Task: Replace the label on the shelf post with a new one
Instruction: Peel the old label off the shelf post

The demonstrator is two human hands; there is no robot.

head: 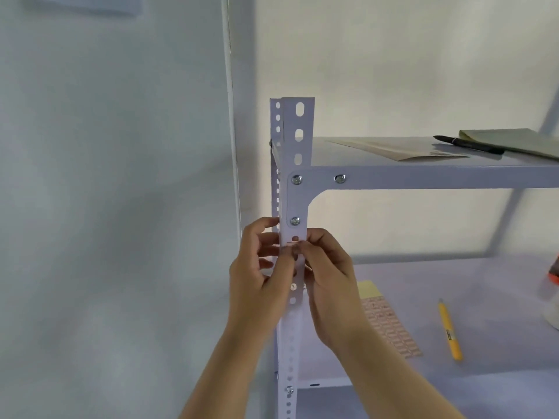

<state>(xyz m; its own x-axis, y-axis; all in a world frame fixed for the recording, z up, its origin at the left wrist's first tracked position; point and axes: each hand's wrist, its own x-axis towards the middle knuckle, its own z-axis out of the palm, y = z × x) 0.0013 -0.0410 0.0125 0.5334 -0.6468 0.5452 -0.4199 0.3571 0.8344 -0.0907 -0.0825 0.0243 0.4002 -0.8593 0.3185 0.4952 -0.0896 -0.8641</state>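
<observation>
A white perforated shelf post (298, 137) rises in the middle of the view. A small pale label (292, 245) with a reddish border sits on its front face just below the corner bracket. My left hand (260, 267) is at the post's left side and my right hand (326, 267) at its right. The fingertips of both hands meet on the label and press or pinch it against the post. My fingers cover most of the label, so I cannot tell whether it is stuck down or lifted.
A sheet of small red-bordered labels (388, 323) and a yellow utility knife (450, 329) lie on the lower shelf (484, 297). The upper shelf (423, 173) carries an envelope (399, 148), a black pen (469, 144) and a notepad (514, 142). A wall stands to the left.
</observation>
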